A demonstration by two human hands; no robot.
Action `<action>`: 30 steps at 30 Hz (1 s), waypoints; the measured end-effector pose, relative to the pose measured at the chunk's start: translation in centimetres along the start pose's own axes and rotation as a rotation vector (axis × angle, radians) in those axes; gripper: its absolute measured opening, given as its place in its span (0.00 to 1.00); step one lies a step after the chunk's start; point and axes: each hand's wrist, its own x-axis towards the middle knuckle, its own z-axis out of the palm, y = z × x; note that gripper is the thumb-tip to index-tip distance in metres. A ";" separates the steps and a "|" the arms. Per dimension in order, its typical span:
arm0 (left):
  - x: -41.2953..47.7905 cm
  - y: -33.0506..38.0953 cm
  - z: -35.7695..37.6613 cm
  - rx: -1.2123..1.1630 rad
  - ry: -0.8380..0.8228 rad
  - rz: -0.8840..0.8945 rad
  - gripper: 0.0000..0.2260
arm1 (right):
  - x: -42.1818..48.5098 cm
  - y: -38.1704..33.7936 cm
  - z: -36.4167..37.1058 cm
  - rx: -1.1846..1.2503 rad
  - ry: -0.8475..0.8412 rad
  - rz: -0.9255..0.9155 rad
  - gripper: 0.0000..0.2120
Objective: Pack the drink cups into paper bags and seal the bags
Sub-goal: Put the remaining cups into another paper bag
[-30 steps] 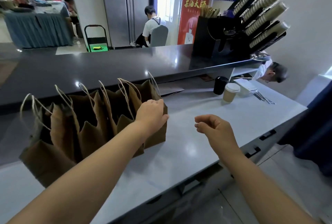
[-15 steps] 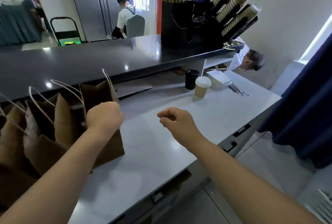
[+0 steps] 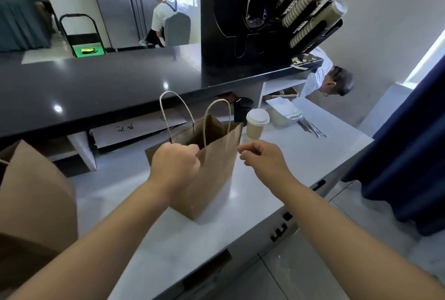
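Here, near the middle of the pale grey counter (image 3: 313, 155), a brown paper bag with twisted paper-cord handles (image 3: 216, 169) is upright with its mouth open. The left hand (image 3: 174, 164) grips the bag's near rim, fingers curled tight over the edge. The right hand (image 3: 262, 162) hovers just beside the bag's right edge, fingers curled in with the thumb against the forefinger, and holds nothing I can see.

Just beyond the bag, on the far side, stands a tan paper drink cup with a white lid (image 3: 257, 123). A black lidded cup (image 3: 243, 110) sits just beside it on the left. More brown paper bags (image 3: 31, 203) crowd the near left edge. A glossy dark raised bar top (image 3: 96, 87) runs along the far side, carrying a black rack of stacked paper cups (image 3: 308, 10).
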 end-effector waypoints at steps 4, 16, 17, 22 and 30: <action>1.8 1.2 0.8 -0.004 0.022 0.020 0.11 | 3.1 1.5 -1.5 -0.044 0.061 0.013 0.15; 7.6 3.5 4.7 0.001 0.015 -0.036 0.04 | 15.3 4.8 -6.9 -0.090 0.070 -0.102 0.07; 7.6 3.4 4.6 -0.010 0.006 -0.040 0.03 | 15.8 4.9 -7.1 -0.092 0.069 -0.113 0.07; 8.3 3.4 5.3 0.001 -0.042 -0.102 0.05 | 20.1 5.5 -8.0 -0.160 -0.038 -0.153 0.07; 9.2 3.0 5.8 -0.320 0.135 -0.439 0.19 | 24.9 4.7 -5.4 -0.156 -0.284 -0.028 0.08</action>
